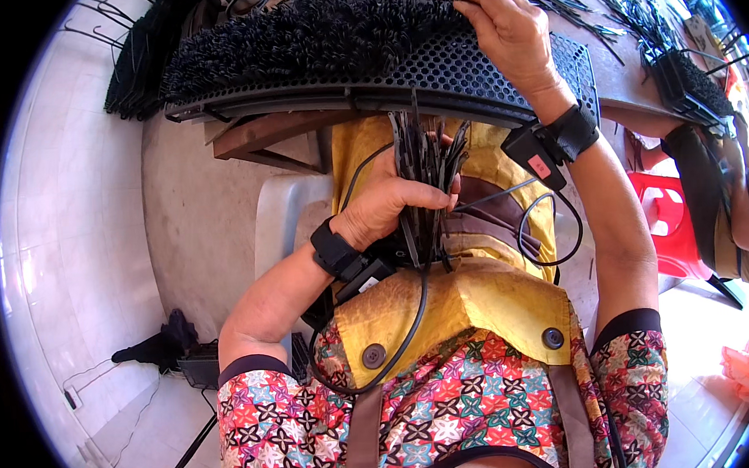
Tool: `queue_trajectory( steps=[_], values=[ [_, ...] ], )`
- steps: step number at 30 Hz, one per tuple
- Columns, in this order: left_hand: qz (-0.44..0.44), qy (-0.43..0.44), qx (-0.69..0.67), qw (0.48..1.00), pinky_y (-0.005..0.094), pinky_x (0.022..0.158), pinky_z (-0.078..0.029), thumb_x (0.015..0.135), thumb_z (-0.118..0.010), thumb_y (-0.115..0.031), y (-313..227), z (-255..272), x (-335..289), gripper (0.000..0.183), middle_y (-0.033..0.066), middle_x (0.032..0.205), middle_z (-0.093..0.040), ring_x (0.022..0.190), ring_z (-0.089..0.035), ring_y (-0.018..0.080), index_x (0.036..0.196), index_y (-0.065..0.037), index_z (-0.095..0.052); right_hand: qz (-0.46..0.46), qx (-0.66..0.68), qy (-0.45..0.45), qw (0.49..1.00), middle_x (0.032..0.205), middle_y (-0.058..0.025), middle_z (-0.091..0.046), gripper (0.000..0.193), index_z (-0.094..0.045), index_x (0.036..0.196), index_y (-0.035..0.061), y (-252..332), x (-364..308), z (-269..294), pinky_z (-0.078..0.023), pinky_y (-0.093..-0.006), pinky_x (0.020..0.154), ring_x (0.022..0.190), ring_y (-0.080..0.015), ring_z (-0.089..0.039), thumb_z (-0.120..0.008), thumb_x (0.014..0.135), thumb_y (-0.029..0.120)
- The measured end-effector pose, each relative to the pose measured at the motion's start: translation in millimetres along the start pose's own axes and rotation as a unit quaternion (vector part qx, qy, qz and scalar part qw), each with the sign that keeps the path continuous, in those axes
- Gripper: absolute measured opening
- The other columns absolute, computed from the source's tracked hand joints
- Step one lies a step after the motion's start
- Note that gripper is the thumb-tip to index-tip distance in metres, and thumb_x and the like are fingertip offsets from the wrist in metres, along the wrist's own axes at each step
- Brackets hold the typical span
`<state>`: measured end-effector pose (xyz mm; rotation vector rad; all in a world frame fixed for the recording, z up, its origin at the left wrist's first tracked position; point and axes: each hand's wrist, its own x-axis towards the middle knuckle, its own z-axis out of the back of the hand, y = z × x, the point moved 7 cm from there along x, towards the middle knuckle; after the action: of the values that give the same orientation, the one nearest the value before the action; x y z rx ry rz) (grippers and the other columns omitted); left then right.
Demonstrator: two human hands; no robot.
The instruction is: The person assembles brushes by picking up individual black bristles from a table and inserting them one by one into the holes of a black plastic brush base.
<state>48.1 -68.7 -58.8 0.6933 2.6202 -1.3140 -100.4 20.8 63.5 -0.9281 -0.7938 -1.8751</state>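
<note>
Head view: black tufts [297, 47] lie beyond the left hand [387, 199], which grips a bundle of black strips [422, 168]; perforated panel [459, 67] extends under the right hand [513, 40], fingertips pinched, contents unclear; loosely fanned strips should ease single picks.

Strips [413, 160] are black, apron [488, 292] yellow, shirt [464, 399] flower-patterned

A workshop, by the look of it: a table [619, 80] strewn with black strips [644, 15], a perforated panel [442, 65], an apron [496, 291], a second person [696, 187] nearby
</note>
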Motion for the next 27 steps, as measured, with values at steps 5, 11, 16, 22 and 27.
queue_trajectory(
  steps=[5,11,16,22,27],
  values=[
    [0.007,-0.002,0.003,1.000,0.0349,0.067,-0.051,0.062,-0.064,0.007,-2.0,-2.1,0.3,0.067,0.0125,0.091,-0.061,0.077,-0.062,0.0242,0.123,-0.008,-0.040,-0.006,0.045,0.013,0.999,0.084,-0.0125,-0.065,0.012,-0.065,0.089,0.0026,-2.2,1.7,-5.6,-0.051,-0.0330,0.068,0.078,-0.0280,-0.063,-0.064,0.077,0.007],
    [0.004,-0.003,-0.004,1.000,0.0354,0.067,-0.050,0.062,-0.063,0.007,-0.6,-0.5,0.4,0.067,0.0129,0.091,-0.060,0.076,-0.061,0.0241,0.123,-0.008,-0.040,0.040,-0.174,0.199,0.964,0.076,-0.0129,-0.062,0.022,-0.063,0.102,0.0018,3.2,-9.1,-38.2,-0.048,-0.0320,0.058,0.066,-0.0293,-0.060,-0.060,0.084,0.015],
    [-0.022,-0.006,-0.032,0.999,0.0308,0.070,-0.052,0.062,-0.066,0.008,-3.7,0.1,-1.4,0.060,0.0099,0.085,-0.062,0.074,-0.062,0.0190,0.118,-0.002,-0.045,-0.264,0.171,0.159,0.936,0.069,-0.0109,-0.064,0.015,-0.067,0.085,0.0017,17.2,-27.2,-1.2,-0.046,-0.0323,0.052,0.057,-0.0211,-0.060,-0.063,0.082,0.016],
    [-0.004,0.013,-0.006,1.000,0.0297,0.071,-0.052,0.063,-0.066,0.008,-3.5,-3.0,1.3,0.060,0.0103,0.086,-0.063,0.074,-0.062,0.0191,0.118,-0.001,-0.046,-0.449,0.367,0.235,0.780,0.060,0.0013,-0.055,0.011,-0.064,0.082,-0.0014,37.5,-79.6,-0.8,-0.041,-0.0206,0.048,0.054,-0.0048,-0.051,-0.060,0.085,0.008],
    [0.002,0.007,-0.027,1.000,0.0306,0.071,-0.052,0.063,-0.065,0.008,-3.6,-4.1,-2.3,0.061,0.0114,0.087,-0.062,0.074,-0.063,0.0198,0.119,-0.002,-0.045,-0.452,0.347,0.117,0.813,0.062,-0.0007,-0.056,0.013,-0.061,0.082,-0.0006,14.5,-71.1,12.7,-0.040,-0.0201,0.046,0.050,-0.0060,-0.050,-0.059,0.088,0.011]
  ],
)
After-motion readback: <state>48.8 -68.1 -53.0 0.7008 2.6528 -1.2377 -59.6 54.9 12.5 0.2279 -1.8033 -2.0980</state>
